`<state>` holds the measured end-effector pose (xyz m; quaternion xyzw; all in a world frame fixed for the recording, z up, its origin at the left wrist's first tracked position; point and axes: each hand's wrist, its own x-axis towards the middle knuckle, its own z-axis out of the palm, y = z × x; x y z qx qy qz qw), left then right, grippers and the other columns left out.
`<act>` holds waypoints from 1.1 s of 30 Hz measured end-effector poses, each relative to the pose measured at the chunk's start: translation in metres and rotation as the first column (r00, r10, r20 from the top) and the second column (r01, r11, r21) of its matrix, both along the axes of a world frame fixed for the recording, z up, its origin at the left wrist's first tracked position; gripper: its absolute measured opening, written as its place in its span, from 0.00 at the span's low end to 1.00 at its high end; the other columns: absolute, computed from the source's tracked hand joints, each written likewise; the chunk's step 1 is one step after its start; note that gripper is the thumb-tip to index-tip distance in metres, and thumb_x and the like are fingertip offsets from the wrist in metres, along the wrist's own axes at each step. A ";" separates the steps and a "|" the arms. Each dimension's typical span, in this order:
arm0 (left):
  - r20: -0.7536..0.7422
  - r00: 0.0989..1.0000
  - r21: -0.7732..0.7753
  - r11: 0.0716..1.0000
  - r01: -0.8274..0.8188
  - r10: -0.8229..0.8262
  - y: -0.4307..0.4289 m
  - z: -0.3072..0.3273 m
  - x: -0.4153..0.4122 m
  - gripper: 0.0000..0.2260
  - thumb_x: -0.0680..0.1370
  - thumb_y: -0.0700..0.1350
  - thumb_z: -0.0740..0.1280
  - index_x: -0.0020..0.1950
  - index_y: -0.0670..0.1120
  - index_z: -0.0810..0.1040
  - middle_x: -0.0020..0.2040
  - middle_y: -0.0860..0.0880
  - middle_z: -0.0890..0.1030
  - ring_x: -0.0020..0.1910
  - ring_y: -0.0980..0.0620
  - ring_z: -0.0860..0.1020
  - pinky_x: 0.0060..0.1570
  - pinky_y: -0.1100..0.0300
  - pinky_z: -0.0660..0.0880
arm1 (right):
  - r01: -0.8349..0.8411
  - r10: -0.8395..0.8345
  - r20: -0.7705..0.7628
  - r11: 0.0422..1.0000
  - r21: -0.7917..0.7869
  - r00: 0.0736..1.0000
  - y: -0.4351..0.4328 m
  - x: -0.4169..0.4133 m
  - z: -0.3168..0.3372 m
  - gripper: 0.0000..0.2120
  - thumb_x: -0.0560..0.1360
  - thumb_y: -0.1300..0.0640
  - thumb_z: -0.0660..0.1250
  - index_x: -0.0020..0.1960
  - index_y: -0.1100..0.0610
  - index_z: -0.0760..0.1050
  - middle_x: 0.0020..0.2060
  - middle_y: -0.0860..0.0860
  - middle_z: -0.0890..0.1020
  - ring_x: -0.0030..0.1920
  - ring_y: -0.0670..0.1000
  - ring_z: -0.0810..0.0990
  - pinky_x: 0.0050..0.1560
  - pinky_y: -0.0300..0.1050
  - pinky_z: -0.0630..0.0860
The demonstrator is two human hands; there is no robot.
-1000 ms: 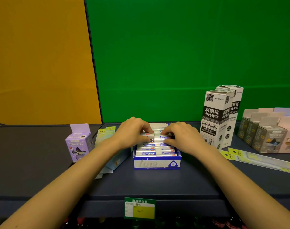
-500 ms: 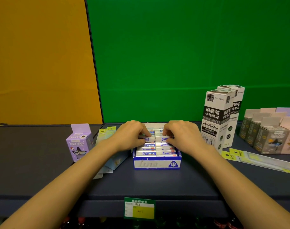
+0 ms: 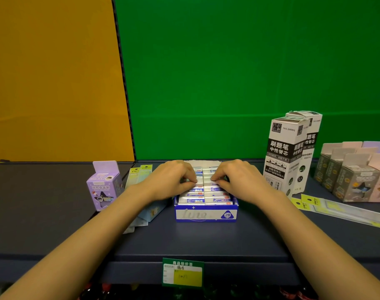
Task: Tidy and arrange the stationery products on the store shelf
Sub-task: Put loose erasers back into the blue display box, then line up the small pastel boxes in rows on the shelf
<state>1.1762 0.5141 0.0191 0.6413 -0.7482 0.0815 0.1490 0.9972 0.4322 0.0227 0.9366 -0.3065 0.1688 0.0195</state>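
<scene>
A blue and white display box (image 3: 206, 215) marked 2B sits mid-shelf, filled with two columns of small white and blue packets (image 3: 192, 200). My left hand (image 3: 169, 180) rests over the left column, its fingertips pinched on a packet (image 3: 196, 181) near the box's middle. My right hand (image 3: 236, 179) mirrors it over the right column, fingertips pinched on a packet (image 3: 207, 180) there. The back rows are partly hidden by both hands.
A purple box (image 3: 103, 188) stands at the left, with flat yellow-topped packets (image 3: 139, 173) beside it. Two tall white refill cartons (image 3: 286, 152) stand at the right, then grey and pink boxes (image 3: 355, 180) and flat sleeves (image 3: 340, 210). A price tag (image 3: 183, 272) hangs on the shelf edge.
Both hands have slid slightly towards the back of the box and drawn closer together over the packets. Nothing else on the shelf has moved.
</scene>
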 end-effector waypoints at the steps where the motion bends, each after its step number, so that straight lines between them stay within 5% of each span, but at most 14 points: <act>1: 0.001 1.000 0.013 1.000 0.006 -0.006 0.000 0.000 0.001 0.11 0.77 0.50 0.64 0.50 0.46 0.83 0.54 0.52 0.82 0.51 0.52 0.78 0.51 0.51 0.75 | 0.003 -0.003 -0.013 1.000 0.002 1.000 0.000 0.000 0.000 0.12 0.75 0.53 0.61 0.55 0.45 0.79 0.57 0.45 0.80 0.57 0.52 0.77 0.53 0.48 0.74; 9: 0.114 0.993 0.047 0.998 -0.040 0.034 0.012 0.002 -0.003 0.20 0.81 0.54 0.52 0.56 0.45 0.80 0.60 0.50 0.79 0.57 0.51 0.74 0.55 0.54 0.71 | 0.005 -0.010 -0.108 0.999 -0.042 0.994 0.008 0.001 0.004 0.15 0.76 0.54 0.57 0.57 0.45 0.78 0.59 0.46 0.79 0.58 0.53 0.76 0.53 0.49 0.73; 11: 0.132 0.990 -0.064 0.997 -0.049 0.057 0.023 0.006 -0.004 0.22 0.79 0.57 0.51 0.57 0.46 0.79 0.58 0.50 0.80 0.56 0.50 0.75 0.54 0.54 0.71 | 0.005 -0.011 -0.117 0.999 -0.044 0.993 0.011 0.000 0.008 0.15 0.76 0.54 0.57 0.57 0.45 0.78 0.59 0.46 0.79 0.58 0.53 0.77 0.54 0.49 0.74; 16: -0.254 0.967 -0.506 0.851 -0.139 0.008 0.090 0.019 0.009 0.18 0.76 0.55 0.55 0.46 0.46 0.81 0.42 0.52 0.82 0.43 0.54 0.77 0.44 0.56 0.73 | -0.134 0.133 0.028 0.990 0.043 0.991 0.033 0.018 0.018 0.13 0.76 0.54 0.59 0.58 0.47 0.77 0.57 0.46 0.80 0.56 0.50 0.78 0.55 0.51 0.76; 21: -0.407 0.913 -0.650 0.705 -0.285 -0.007 0.134 0.016 0.044 0.06 0.74 0.50 0.60 0.48 0.52 0.74 0.43 0.54 0.74 0.43 0.53 0.72 0.44 0.65 0.68 | -0.278 0.266 0.093 0.944 0.175 0.960 0.049 0.050 0.027 0.15 0.74 0.46 0.64 0.57 0.52 0.78 0.52 0.46 0.83 0.52 0.46 0.79 0.55 0.44 0.75; 25: -0.731 0.682 -0.490 0.704 -0.514 -0.011 0.143 -0.004 0.066 0.13 0.69 0.51 0.66 0.51 0.59 0.67 0.46 0.58 0.73 0.45 0.51 0.72 0.44 0.62 0.69 | -0.211 0.240 -0.125 0.955 0.207 0.963 0.058 0.073 0.027 0.32 0.67 0.32 0.63 0.60 0.55 0.75 0.55 0.49 0.81 0.54 0.51 0.78 0.57 0.50 0.75; 29: -0.845 0.526 -0.213 0.838 -0.502 0.100 0.141 -0.017 0.082 0.27 0.68 0.46 0.75 0.62 0.50 0.66 0.52 0.57 0.75 0.50 0.53 0.75 0.47 0.61 0.71 | -0.090 0.146 -0.318 0.979 0.183 0.937 0.062 0.091 0.023 0.40 0.65 0.27 0.58 0.50 0.64 0.77 0.37 0.57 0.78 0.37 0.54 0.73 0.39 0.46 0.68; 33: -0.883 0.437 0.026 0.947 -0.319 0.172 0.136 -0.022 0.091 0.28 0.65 0.44 0.77 0.61 0.54 0.69 0.55 0.57 0.79 0.52 0.57 0.79 0.48 0.63 0.75 | -0.069 0.191 -0.305 0.926 0.371 0.933 0.066 0.095 0.023 0.36 0.67 0.31 0.62 0.58 0.62 0.74 0.53 0.59 0.81 0.41 0.51 0.71 0.42 0.47 0.66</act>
